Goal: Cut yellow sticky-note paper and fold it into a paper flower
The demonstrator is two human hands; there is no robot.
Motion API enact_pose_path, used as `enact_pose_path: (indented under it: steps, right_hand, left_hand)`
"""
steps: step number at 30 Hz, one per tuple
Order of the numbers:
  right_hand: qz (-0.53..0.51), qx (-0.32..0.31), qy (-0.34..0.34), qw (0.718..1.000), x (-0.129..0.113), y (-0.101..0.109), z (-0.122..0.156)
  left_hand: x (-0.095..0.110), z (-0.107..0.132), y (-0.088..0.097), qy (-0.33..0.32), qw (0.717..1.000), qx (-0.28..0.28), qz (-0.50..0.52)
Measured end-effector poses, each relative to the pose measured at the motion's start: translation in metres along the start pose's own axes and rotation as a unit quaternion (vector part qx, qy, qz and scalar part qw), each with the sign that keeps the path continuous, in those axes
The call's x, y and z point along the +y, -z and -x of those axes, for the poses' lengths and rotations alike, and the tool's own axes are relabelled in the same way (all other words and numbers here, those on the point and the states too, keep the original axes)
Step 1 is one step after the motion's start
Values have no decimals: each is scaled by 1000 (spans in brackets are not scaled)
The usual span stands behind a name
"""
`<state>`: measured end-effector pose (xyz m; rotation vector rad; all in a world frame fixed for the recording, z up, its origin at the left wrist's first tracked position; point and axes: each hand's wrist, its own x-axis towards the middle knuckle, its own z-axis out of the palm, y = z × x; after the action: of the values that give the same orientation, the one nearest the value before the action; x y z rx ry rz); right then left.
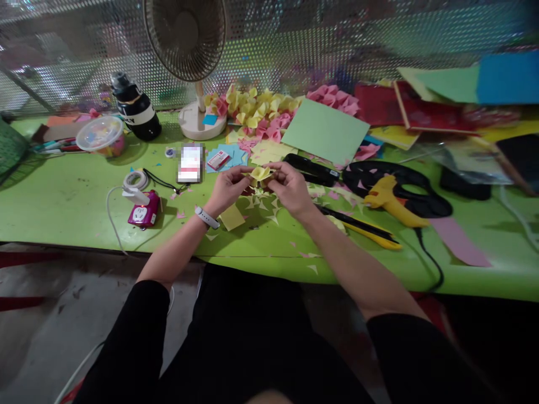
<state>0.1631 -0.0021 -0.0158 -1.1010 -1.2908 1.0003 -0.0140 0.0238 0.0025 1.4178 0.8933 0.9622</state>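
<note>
We see the left hand [231, 188] and the right hand [290, 188] pinching a yellow flower [261, 173] from opposite sides, fingertips narrow on the paper; it sits between them, above the green table [63, 210] and its pale scraps [275, 215]; near the left wrist's white band [206, 217] we find a yellow square [232, 217]; beyond lies a heap of pink and yellow blooms [261, 106], beside a fan [185, 33]; well right rests a glue gun [393, 201].

Front left, the table [54, 210] leaves passage; rightward, a glue gun [392, 203] (cord [421, 241] trailing) blocks.
</note>
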Motion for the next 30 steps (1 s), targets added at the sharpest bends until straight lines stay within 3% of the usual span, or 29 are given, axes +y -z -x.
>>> enact_pose_path:
  steps: [10, 19, 25, 30]
  right_hand:
    - [-10, 58, -8, 998, -9, -3, 4]
    - [-65, 91, 2, 994, -4, -5, 3]
    - [-102, 85, -93, 987, 0, -3, 0]
    - [-112, 89, -163, 976, 2, 0, -5]
  left_hand:
    - [3, 3, -3, 14, 1000, 0, -2]
    - [-1, -1, -1, 45, 996, 9, 75]
    - [-3, -3, 3, 32, 998, -17, 47]
    - [0, -2, 5, -15, 1000, 24, -5]
